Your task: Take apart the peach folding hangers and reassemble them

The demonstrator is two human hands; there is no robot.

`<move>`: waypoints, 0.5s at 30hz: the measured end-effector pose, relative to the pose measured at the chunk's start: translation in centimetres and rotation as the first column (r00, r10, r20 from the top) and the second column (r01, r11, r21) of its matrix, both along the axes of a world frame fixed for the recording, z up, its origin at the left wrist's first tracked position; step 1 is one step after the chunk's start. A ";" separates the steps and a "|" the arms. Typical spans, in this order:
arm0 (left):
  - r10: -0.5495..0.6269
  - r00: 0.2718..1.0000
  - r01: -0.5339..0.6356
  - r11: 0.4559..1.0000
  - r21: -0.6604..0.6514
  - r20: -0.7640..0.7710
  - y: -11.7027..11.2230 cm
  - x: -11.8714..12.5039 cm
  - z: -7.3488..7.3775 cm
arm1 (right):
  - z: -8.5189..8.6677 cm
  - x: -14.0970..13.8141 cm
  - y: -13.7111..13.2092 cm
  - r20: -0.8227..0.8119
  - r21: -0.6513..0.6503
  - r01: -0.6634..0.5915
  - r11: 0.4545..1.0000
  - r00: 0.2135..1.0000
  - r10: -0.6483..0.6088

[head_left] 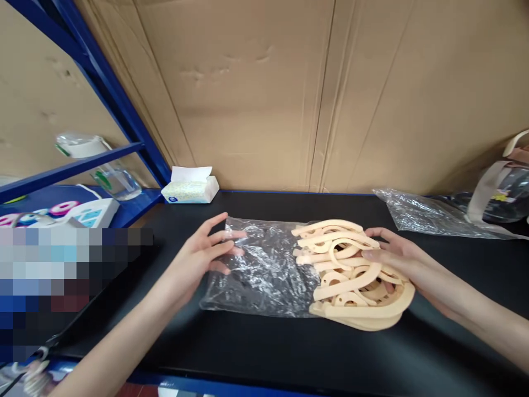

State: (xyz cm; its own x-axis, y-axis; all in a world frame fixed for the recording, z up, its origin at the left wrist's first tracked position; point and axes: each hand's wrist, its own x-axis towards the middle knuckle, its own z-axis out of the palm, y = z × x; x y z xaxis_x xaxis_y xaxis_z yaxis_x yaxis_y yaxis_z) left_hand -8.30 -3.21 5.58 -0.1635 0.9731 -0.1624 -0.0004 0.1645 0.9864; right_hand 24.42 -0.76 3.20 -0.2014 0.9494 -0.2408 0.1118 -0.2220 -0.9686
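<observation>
A stack of cream-coloured curved hanger-like pieces (351,275) lies on the black tabletop (264,353), its left end at the mouth of a clear plastic bag (256,270). My right hand (397,259) grips the right side of the stack, thumb on top and fingers curled round it. My left hand (202,253) rests on the left part of the bag, fingers spread and lying on the plastic.
A tissue pack (190,188) sits at the back left by a blue metal rack (107,94). A second clear bag (425,215) and a dark sack (504,196) lie at the back right. Cardboard sheets (289,94) form the rear wall.
</observation>
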 end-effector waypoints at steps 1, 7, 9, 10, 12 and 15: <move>0.019 0.998 -0.018 1.000 0.023 -0.052 -0.1 -0.8 0.2 | -0.1 0.2 0.0 0.035 0.027 0.017 0.999 0.999 -0.017; 0.119 0.968 -0.081 0.981 0.174 -0.220 -0.7 -3.4 2.9 | -0.8 1.1 0.8 0.313 0.260 -0.125 0.957 0.949 0.039; 0.192 0.965 -0.140 0.953 0.269 -0.180 -0.6 -3.5 4.6 | -1.0 1.4 1.0 0.535 0.348 -0.250 0.904 0.844 0.027; 0.252 0.956 -0.190 0.921 0.341 -0.147 -0.4 -3.3 5.4 | -1.1 1.5 1.0 0.635 0.383 -0.306 0.872 0.772 -0.008; 0.343 0.937 -0.273 0.837 0.474 -0.065 0.2 -2.4 6.5 | -1.1 1.6 1.1 0.758 0.433 -0.383 0.816 0.645 -0.100; 0.281 0.959 -0.244 0.789 0.563 0.022 2.1 0.4 6.3 | -0.3 1.4 1.5 0.763 0.526 -0.383 0.759 0.607 -0.222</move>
State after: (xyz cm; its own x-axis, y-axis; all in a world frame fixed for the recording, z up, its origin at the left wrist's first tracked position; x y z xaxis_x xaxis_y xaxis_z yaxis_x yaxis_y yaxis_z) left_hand -7.90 -1.08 11.92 -0.4173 0.8109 0.4104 0.0982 -0.4087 0.9074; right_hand 25.85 0.79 2.86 -0.3187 0.9127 0.2557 0.8271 0.3996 -0.3952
